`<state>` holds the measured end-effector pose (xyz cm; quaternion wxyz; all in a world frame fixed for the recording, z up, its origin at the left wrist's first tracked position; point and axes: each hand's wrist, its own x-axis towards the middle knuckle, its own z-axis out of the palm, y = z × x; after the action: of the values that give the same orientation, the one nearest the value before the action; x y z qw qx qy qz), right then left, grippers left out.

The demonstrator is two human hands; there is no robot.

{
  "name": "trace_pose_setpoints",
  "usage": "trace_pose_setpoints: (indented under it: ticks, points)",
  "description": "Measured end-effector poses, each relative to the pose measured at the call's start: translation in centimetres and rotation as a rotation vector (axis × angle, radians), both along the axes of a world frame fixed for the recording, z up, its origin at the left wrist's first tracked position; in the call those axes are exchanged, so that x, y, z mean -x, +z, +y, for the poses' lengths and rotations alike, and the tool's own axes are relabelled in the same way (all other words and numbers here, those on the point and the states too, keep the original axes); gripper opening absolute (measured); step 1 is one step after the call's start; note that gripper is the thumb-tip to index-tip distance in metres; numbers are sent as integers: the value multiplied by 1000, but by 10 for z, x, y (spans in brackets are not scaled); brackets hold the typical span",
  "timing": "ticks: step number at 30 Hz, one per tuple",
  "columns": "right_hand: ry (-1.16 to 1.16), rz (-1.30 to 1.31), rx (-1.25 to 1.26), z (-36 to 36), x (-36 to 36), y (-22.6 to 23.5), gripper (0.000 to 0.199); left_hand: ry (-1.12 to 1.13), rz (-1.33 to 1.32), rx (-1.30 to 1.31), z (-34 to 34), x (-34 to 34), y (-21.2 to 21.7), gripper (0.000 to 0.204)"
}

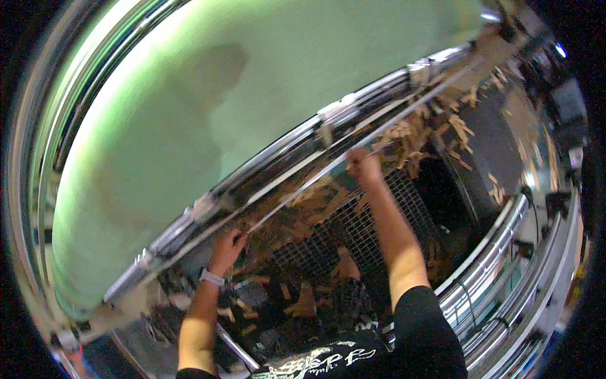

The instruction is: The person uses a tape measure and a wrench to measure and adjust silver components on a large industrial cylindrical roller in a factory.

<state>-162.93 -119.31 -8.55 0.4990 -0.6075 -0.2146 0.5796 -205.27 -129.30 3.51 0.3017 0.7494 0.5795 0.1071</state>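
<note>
Thin rod (315,179) | left grip (228,245) at lower end | right grip (364,164) alongside | both closures unclear

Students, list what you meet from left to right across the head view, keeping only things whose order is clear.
Curved silvery metal rails → the person's bare left hand with its pale wristband → the person's bare right hand → shiny silver cylindrical bars.

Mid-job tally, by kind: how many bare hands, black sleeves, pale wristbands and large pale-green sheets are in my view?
Bare hands: 2 (left hand, right hand)
Black sleeves: 2 (left sleeve, right sleeve)
Pale wristband: 1
Large pale-green sheet: 1
Total: 6
</note>
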Motion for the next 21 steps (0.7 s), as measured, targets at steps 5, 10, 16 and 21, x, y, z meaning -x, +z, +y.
trace_pose_setpoints:
  ticks: [5,10,16,21]
  points:
    - [-160,-174,182,10,-8,47,26,181,54,90,-81,151,-9,22]
    - [-144,94,-116,22,16,43,27,113,166,-103,-65,192,-37,25]
    - [-172,275,-152,16,70,40,24,135,238,-212,-11,177,-53,18]
    - [126,275,-240,13,87,36,11,141,193,-304,9,179,-51,20]
